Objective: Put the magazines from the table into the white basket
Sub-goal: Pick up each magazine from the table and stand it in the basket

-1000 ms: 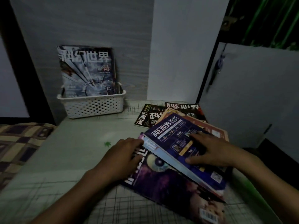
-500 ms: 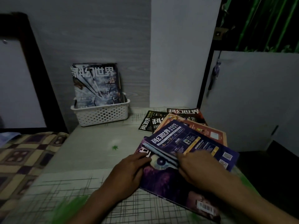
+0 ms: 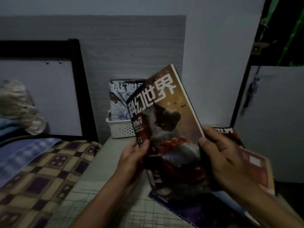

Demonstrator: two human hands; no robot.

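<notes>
Both hands are holding one magazine (image 3: pixel 166 122) up above the table (image 3: pixel 105 163), cover facing the camera. The left hand (image 3: pixel 131 155) is closed on its lower left edge, thumb lying on the cover, and the right hand (image 3: pixel 225 155) is gripping the lower right edge by the spine, fingers wrapped behind. The magazine's long axis is running from near to far, leaning to the left, with its title end pointing up and away toward the wall. Its upper part is overlapping the white basket (image 3: pixel 118 129) in the view, hiding the basket's right side. The basket is sitting at the far end of the table against the grey wall, with another magazine (image 3: pixel 120 97) standing upright inside it. To the right, more magazines (image 3: pixel 253 163) are lying flat on the table under the right hand, reaching its right edge. The left half of the table is lying bare between the hands and the basket, with a checkered blanket (image 3: pixel 37 175) bordering its left edge.
</notes>
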